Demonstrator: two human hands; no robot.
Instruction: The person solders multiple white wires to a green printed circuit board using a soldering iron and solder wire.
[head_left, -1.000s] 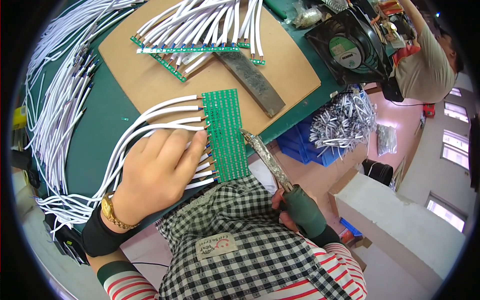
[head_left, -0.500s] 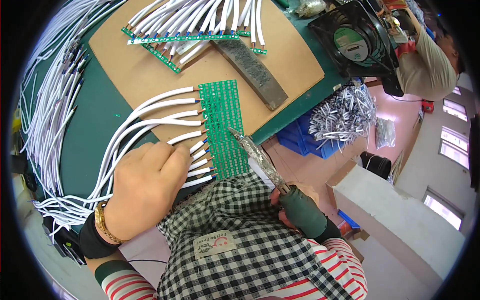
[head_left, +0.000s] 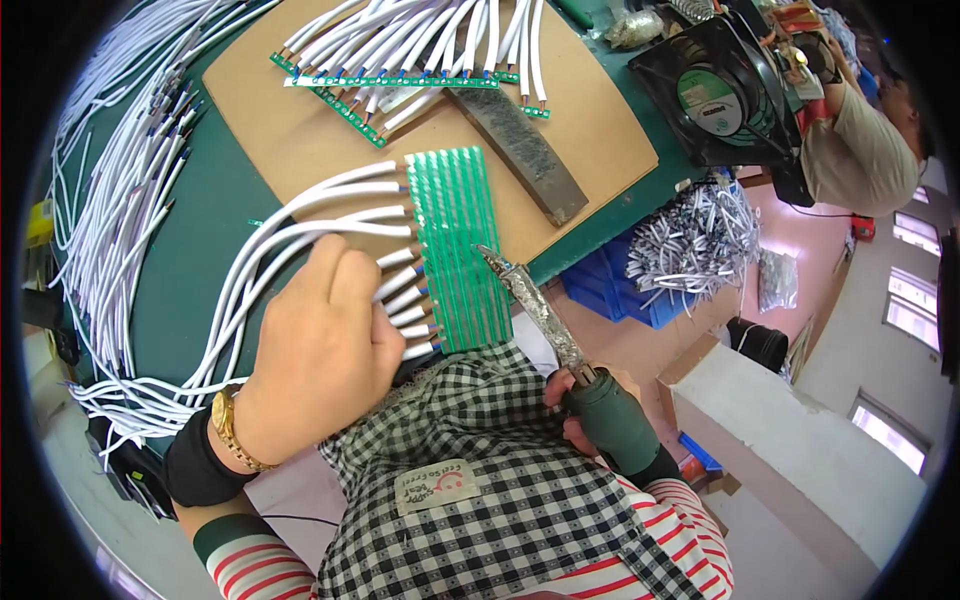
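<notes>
Workshop, electronics assembly. Landmark: black fan (head_left: 715,105), at edge of green desk (head_left: 200,280). Below and left of fan: green circuit board (head_left: 465,250), soldering iron (head_left: 540,318). Far left of fan: bundled white wires (head_left: 120,230). Below fan: blue bin (head_left: 600,287) heaped with wire pieces (head_left: 690,240). Right of fan: another person (head_left: 855,150).

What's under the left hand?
White wires run beneath the left hand; their ends show to its right, at the green circuit board. The stretch directly beneath is covered, so whether it grips any can't be told.
</notes>
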